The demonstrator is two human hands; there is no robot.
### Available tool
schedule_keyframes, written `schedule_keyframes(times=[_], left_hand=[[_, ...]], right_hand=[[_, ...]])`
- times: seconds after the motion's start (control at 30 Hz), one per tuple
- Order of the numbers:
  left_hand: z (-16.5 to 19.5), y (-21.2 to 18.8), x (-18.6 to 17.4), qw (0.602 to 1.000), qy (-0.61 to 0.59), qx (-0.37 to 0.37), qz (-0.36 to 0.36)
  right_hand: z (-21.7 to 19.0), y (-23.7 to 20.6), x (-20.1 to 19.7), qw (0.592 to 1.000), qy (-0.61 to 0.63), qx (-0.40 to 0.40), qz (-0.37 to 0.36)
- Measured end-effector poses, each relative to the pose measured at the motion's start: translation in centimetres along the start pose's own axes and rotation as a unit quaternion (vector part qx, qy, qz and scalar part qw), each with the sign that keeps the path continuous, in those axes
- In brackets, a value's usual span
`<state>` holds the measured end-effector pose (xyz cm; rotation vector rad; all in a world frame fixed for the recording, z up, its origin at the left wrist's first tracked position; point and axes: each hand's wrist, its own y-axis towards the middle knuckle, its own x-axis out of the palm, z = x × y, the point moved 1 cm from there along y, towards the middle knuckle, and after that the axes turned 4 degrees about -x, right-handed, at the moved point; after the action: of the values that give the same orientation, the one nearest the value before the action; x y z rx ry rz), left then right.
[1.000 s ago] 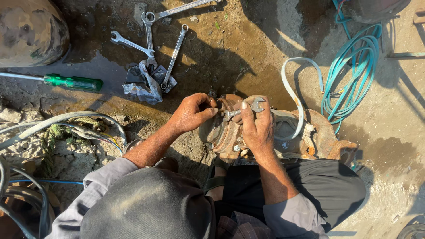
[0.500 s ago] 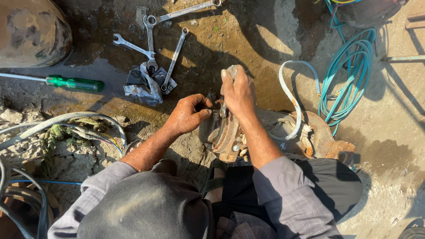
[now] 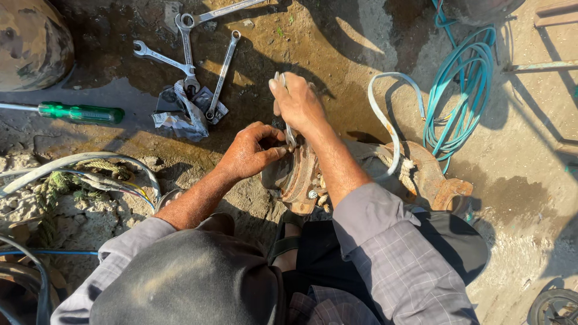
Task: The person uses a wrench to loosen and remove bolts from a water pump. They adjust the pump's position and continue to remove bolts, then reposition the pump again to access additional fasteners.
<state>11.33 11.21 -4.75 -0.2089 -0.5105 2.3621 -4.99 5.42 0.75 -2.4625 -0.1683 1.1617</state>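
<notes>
A rusty round metal hub (image 3: pixel 299 176) stands on the dirt ground in front of my knees. My left hand (image 3: pixel 250 151) presses against its left side, fingers curled at the top edge. My right hand (image 3: pixel 296 102) is closed around the handle of a thin metal wrench (image 3: pixel 288 133), whose lower end meets the top of the hub. A larger rusty metal part (image 3: pixel 430 174) lies just right of the hub, partly hidden by my right arm.
Three loose wrenches (image 3: pixel 189 51) lie on the wet ground ahead, beside crumpled foil (image 3: pixel 177 117). A green-handled screwdriver (image 3: pixel 78 112) lies at the left. A teal hose (image 3: pixel 466 90) coils at the right. Cables (image 3: pixel 78 171) and rubble fill the lower left.
My right hand left the front of the hub, rose above it with the wrench and swung up and left. My left hand stayed on the hub's left side.
</notes>
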Motion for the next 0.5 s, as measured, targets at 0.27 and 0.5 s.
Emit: schedule_keyframes(times=[0.27,0.5], left_hand=[[0.2,-0.3,-0.5,1.0,-0.004,0.026,-0.001],[0.1,0.2,-0.2,1.0,-0.001,0.005,-0.021]], right_hand=[[-3.7,-7.4,-3.3,0.984,0.051,-0.07,0.154],[-1.0,-13.7,-1.6,0.977,0.091,-0.059,0.186]])
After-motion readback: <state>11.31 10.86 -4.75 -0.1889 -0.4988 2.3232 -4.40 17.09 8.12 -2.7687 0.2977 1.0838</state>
